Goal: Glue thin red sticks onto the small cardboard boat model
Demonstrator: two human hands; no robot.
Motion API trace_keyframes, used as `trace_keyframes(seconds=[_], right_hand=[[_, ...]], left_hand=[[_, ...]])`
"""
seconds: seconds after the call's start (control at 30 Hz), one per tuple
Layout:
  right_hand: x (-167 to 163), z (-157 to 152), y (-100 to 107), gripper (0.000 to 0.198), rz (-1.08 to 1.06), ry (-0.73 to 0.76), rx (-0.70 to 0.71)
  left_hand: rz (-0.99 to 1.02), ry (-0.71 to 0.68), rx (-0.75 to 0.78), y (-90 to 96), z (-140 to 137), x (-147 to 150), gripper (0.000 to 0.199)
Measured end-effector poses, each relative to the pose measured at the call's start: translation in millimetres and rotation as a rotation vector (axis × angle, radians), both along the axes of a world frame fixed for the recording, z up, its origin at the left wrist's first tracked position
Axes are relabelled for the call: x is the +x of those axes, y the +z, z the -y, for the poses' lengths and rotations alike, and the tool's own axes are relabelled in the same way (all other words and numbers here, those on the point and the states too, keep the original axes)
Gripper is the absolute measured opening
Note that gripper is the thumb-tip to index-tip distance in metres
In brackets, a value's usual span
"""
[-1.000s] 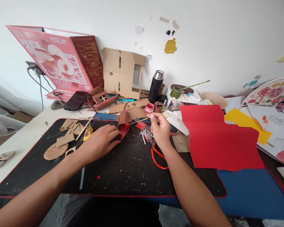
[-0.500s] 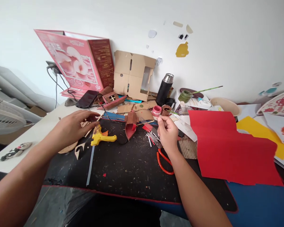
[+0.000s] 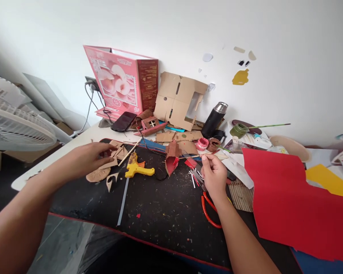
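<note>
My left hand (image 3: 84, 159) hovers over or touches a pile of cardboard scraps (image 3: 119, 152), its thumb and fingers apart. A thin wooden stick (image 3: 130, 152) lies just right of its fingertips, beside a yellow glue gun (image 3: 140, 169) with a long glue stick (image 3: 122, 201). My right hand (image 3: 214, 176) is closed in a pinch; whatever is between its fingertips is too small to make out. Pale sticks (image 3: 221, 156) show behind it. Under that hand lie scissors with red handles (image 3: 207, 213). A small reddish-brown cardboard boat (image 3: 171, 156) sits between the hands.
Behind stand a pink box (image 3: 120, 82), a cut cardboard sheet (image 3: 171, 95) and a black flask (image 3: 214, 120). Paint jars (image 3: 202, 144) and a green jar with a brush (image 3: 239, 130) are at the right. Red paper (image 3: 288, 201) covers the right side; a fan (image 3: 17, 118) stands left.
The view has swung left, so things sit further right. My left hand has moved left, away from the stick and glue gun. My right hand keeps its pinch near the scissors.
</note>
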State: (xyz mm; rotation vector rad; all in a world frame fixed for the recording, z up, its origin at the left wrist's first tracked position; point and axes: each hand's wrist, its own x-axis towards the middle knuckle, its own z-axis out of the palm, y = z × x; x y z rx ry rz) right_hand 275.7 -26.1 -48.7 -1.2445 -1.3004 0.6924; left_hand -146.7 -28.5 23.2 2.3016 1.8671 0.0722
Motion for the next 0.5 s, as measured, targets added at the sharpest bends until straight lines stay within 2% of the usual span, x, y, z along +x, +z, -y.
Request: trace_keyframes(seconds=[0.1,0.2,0.33,0.43,0.5], right_hand=[[-1.9,1.0,0.5,0.038,-0.008,0.001,-0.012],[-2.8,0.7,0.9,0.038,-0.03,-0.011,-0.015],[-1.8,-0.6,0.8,0.036,-0.019,-0.015,0.001],[-0.1,-1.4,-0.3,0.036,0.03,-0.032,0.011],[1.0,-1.8,-1.7,0.036,0.083,-0.027,0.027]], left_hand=[[-0.07,-0.044,0.027,-8.2,0.3,-6.2,0.05],[-0.139,-0.077,-0.037,-20.5,-2.1,-10.6,0.054],[-0.168,-0.038,-0.109,-42.3,-9.5,-15.9,0.054],[-0.177,-0.028,-0.078,-51.1,-17.4,-17.3,0.053],[-0.2,-0.061,-0.011,-47.7,-22.5,-10.7,0.054]])
